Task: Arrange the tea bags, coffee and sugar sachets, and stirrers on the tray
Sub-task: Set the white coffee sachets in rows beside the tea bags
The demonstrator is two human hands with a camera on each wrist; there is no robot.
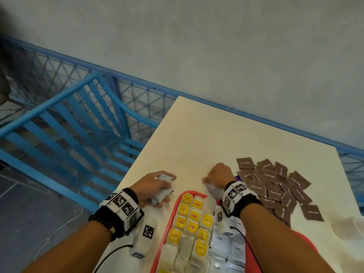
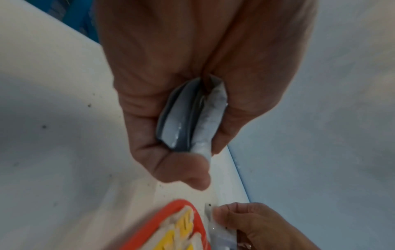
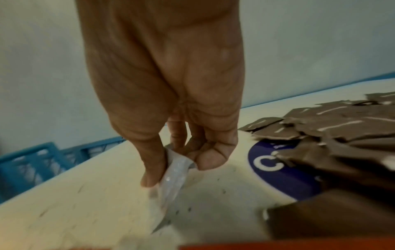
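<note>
A red tray (image 1: 173,217) at the table's near edge holds rows of yellow-tagged tea bags (image 1: 192,215) and white coffee sachets (image 1: 223,245). My left hand (image 1: 155,189) hovers left of the tray's far end and grips a small stack of white sachets (image 1: 163,189), whose edges (image 2: 190,116) show between thumb and fingers. Just beyond the tray, my right hand (image 1: 217,177) pinches one white sachet (image 3: 173,170) that hangs down to the table (image 3: 85,211). A pile of brown sugar sachets (image 1: 275,186) lies to its right. No stirrers show.
The cream table (image 1: 206,138) stands against a grey wall. A blue metal frame (image 1: 74,123) with mesh runs along the left, below table level. A purple disc with white lettering (image 3: 284,170) lies partly under the brown sachets. Something white (image 1: 350,227) sits at the right edge.
</note>
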